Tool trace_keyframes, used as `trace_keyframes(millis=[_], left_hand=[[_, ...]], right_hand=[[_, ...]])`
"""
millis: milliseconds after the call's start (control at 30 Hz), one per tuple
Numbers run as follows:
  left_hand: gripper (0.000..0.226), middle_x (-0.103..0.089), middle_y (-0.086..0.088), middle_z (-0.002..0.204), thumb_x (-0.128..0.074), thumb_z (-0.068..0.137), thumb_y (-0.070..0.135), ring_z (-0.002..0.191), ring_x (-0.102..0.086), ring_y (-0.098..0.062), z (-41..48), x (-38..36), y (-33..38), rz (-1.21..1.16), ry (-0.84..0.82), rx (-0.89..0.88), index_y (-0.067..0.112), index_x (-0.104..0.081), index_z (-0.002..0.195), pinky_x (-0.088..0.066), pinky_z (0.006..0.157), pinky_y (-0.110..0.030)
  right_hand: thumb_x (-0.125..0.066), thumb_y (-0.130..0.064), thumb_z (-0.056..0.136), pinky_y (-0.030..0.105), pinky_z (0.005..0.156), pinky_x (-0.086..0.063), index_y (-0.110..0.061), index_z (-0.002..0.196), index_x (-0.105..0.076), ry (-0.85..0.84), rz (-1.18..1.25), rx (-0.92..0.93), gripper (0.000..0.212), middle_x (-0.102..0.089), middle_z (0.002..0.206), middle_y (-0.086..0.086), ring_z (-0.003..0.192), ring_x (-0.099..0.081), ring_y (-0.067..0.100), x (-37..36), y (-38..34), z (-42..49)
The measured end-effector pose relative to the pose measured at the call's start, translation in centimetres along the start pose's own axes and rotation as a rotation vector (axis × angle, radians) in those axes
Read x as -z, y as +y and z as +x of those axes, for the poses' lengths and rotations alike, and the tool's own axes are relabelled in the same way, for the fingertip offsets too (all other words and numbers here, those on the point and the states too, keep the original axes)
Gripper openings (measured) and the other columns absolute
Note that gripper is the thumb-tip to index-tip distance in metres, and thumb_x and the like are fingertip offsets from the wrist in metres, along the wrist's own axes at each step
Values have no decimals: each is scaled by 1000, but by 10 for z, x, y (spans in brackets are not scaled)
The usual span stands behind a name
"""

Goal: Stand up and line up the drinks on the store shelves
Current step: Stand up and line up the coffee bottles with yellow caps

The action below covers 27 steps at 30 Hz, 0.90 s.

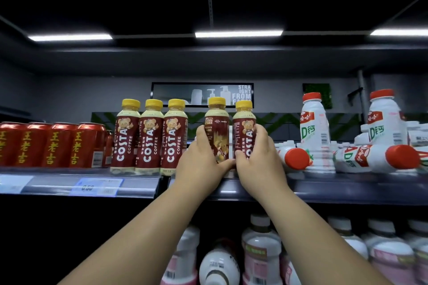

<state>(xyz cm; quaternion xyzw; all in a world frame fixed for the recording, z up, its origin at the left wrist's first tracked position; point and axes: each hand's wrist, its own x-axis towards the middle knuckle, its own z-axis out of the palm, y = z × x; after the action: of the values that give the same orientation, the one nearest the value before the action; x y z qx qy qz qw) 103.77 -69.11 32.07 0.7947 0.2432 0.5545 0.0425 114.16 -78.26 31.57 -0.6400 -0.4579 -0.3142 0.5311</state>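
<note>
Head view: left hand (203, 162) curled round a maroon-labelled plastic coffee bottle with yellow cap (216, 132), back label facing out; right hand (256, 157) curled round a matching bottle (244, 127) just beside it. Both upright on the dark shelf (347, 186), right of three aligned matching bottles (148, 136). Further left, red drink cans (46, 143); to the right, white red-capped plastic bottles (312, 127), two standing, others toppled.

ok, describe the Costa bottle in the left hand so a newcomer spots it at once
On the upper shelf, between red cans and white red-capped bottles, stands a row of yellow-capped Costa bottles. The fourth bottle from the left is the one, gripped by the left hand. Unlike its neighbours, its label is turned, so no bear or big COSTA lettering faces out.
</note>
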Motion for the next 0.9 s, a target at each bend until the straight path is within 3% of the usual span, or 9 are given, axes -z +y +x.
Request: trace_keyframes(millis=[133, 300, 400, 500, 600, 667, 833, 900], left_hand=[[116, -47, -7, 136, -78, 73, 56, 121, -53, -24, 1, 5, -6, -40, -42, -10, 20, -3, 154, -48, 97, -40], [86, -46, 3, 132, -67, 82, 43, 119, -49, -17, -7, 26, -19, -22, 14, -227, 27, -20, 151, -42, 92, -30], [74, -50, -2, 132, -62, 80, 39, 118, -48, -23, -6, 42, -39, 148, 140, -368, 20, -36, 146, -41, 97, -35], [74, -50, -7, 135, -62, 73, 46, 123, -47, -30, -4, 52, -62, 222, 210, -370, 22, -44, 141, -40, 101, -44], [75, -46, -10, 137, -57, 71, 50, 129, -40, -34, -2, 61, -81, 240, 246, -321, 23, -44, 140, -35, 105, -51], [75, -42, -11, 140, -58, 70, 48, 132, -34, -35, -1, 66, -93, 250, 245, -289, 26, -42, 140, -31, 107, -55], [77, -33, -12, 148, -49, 70, 58, 140, -24, -33, 6, 76, -115, 295, 224, -263, 25, -43, 140, -20, 112, -56], [81, -30, -14, 152, -43, 71, 63, 144, -20, -36, 9, 78, -122, 322, 202, -283, 26, -40, 143, -16, 115, -56]], right_hand=[[-58, -17, 91, 38, 103, -45, -15, 143, -42, 169, 103, 150, 54, -48, 132, 1, 121, -47, 18, 0, -8, -11], [-61, -13, 90, 16, 92, -35, -18, 139, -47, 105, 103, 208, 52, -52, 125, -3, 106, -40, 0, -14, -36, -17], [-64, -26, 91, 29, 93, -42, -22, 146, -38, 26, 45, 106, 61, -50, 133, -2, 116, -49, 15, -26, -49, -14], [-62, -36, 94, 39, 89, -46, -20, 151, -27, -20, -92, 51, 69, -47, 137, 4, 118, -53, 28, -32, -57, -13], [-60, -45, 95, 37, 72, -42, -20, 153, -11, -37, -364, 63, 81, -42, 137, 8, 109, -58, 32, -36, -64, -10], [-63, -46, 93, 37, 69, -39, -20, 155, -2, -50, -459, 38, 91, -39, 136, 11, 105, -58, 32, -40, -68, -8], [-66, -27, 90, 37, 74, -43, -24, 155, 6, -80, -376, -7, 97, -32, 139, 14, 101, -56, 32, -51, -71, 0], [-68, -26, 88, 38, 83, -44, -26, 156, 9, -100, -265, -32, 102, -28, 145, 12, 110, -55, 31, -52, -72, 0]])
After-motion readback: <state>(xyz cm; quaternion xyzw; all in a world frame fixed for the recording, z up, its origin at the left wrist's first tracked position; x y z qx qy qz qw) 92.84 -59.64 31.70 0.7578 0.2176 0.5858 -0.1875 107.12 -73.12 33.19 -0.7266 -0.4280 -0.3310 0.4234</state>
